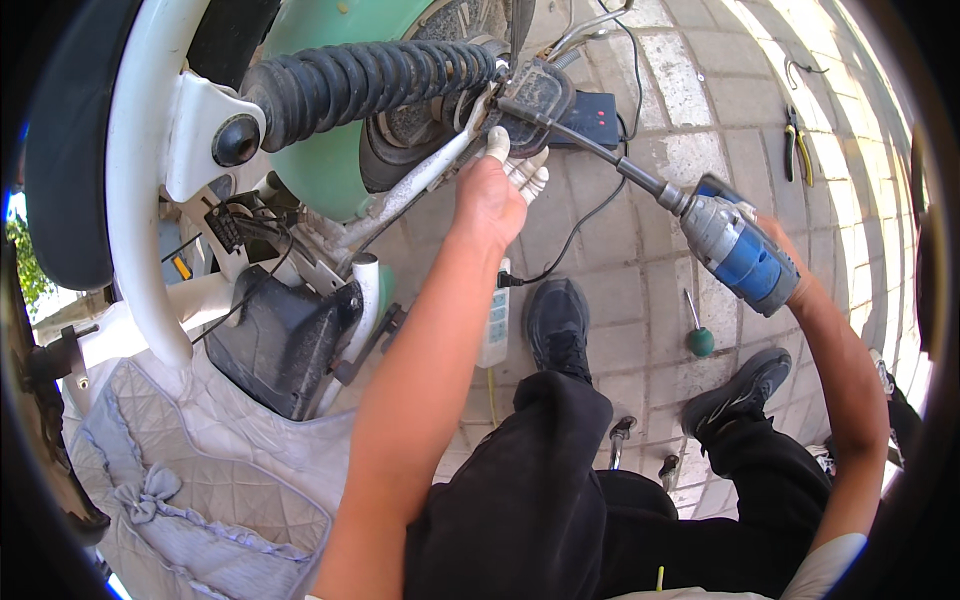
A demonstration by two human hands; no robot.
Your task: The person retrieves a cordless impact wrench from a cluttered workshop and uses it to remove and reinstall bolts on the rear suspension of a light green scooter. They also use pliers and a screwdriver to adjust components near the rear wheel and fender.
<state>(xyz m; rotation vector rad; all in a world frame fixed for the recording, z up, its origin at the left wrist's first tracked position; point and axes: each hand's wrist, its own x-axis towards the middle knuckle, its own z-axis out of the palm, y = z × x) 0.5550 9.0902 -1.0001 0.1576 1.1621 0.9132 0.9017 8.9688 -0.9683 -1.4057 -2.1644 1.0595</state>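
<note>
My left hand (495, 185) reaches up and grips a white frame part of a scooter (330, 160) lying on its side, just below a dark metal bracket (535, 100) near the wheel. My right hand (790, 270), mostly hidden behind the tool, holds a blue and grey power driver (735, 245). Its long black shaft (590, 145) runs up-left, with the tip on the bracket beside my left fingers. A ribbed black rubber boot (360, 80) lies across the top, over a green body panel.
Paved ground holds a green-handled screwdriver (697, 335), pliers (797, 145), a black box with a cable (590, 118) and a white power strip (495, 320). My black shoes (560, 325) stand below. A grey quilted cover (190, 470) drapes lower left.
</note>
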